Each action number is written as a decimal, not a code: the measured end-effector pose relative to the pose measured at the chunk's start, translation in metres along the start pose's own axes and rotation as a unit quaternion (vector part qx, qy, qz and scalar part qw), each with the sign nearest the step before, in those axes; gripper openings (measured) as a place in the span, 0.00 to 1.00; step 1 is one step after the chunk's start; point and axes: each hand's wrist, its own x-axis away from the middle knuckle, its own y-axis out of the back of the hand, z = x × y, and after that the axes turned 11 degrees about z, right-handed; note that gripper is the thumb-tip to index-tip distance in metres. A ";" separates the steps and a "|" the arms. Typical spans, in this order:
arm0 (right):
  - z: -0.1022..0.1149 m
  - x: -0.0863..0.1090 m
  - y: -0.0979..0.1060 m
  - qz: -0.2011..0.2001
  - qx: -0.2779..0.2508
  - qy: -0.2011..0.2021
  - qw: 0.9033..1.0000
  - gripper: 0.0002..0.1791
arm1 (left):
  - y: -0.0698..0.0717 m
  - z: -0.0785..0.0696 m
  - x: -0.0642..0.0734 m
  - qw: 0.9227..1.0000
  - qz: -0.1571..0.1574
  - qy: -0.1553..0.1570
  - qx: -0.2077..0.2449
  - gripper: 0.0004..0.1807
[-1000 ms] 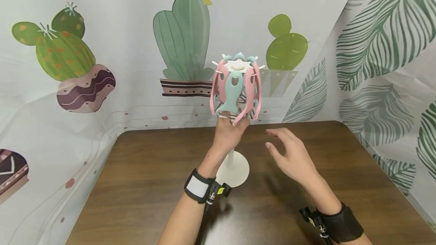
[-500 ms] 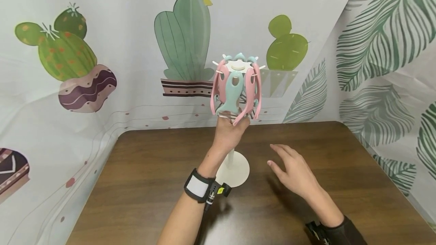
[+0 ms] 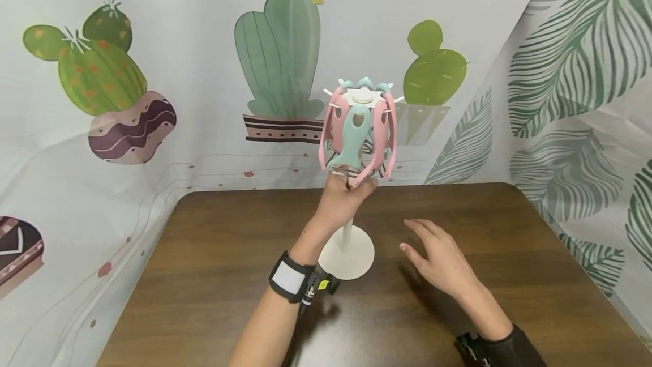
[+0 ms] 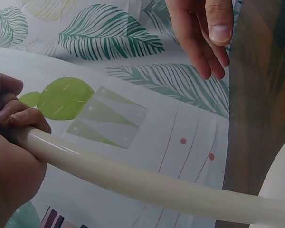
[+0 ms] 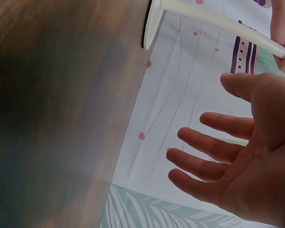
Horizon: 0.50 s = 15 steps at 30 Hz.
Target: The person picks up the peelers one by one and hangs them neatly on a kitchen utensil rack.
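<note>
A white stand with a round base rises from the table, and pink and teal Y-shaped peelers hang around its spiked white top. One teal peeler faces me, its metal blade low down, with a pink peeler to its right. My left hand grips the pole just below them; in the left wrist view its fingers curl round the white pole. To the right of the stand, my right hand hovers over the table, holding nothing. Its spread fingers show in the right wrist view.
The brown wooden table reaches back to a hanging cloth printed with cacti and leaves. A black wrist strap with a small camera sits on the left forearm, and another strap on the right.
My right hand has come down and slightly toward me, and its thumb and fingers have relaxed. My left hand keeps its hold on the pole. The head view has shifted slightly.
</note>
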 end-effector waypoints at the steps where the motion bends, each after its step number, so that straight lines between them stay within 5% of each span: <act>1: 0.000 0.000 0.000 0.002 -0.001 -0.002 1.000 0.29 | 0.001 -0.001 0.000 1.000 0.006 0.000 0.001 0.24; 9: 0.000 -0.001 0.000 0.011 -0.017 -0.003 1.000 0.28 | 0.006 -0.003 0.004 0.999 0.023 0.011 -0.020 0.30; 15: -0.001 -0.001 0.000 0.008 -0.017 0.005 1.000 0.27 | 0.016 0.001 0.019 0.991 0.031 0.052 -0.116 0.21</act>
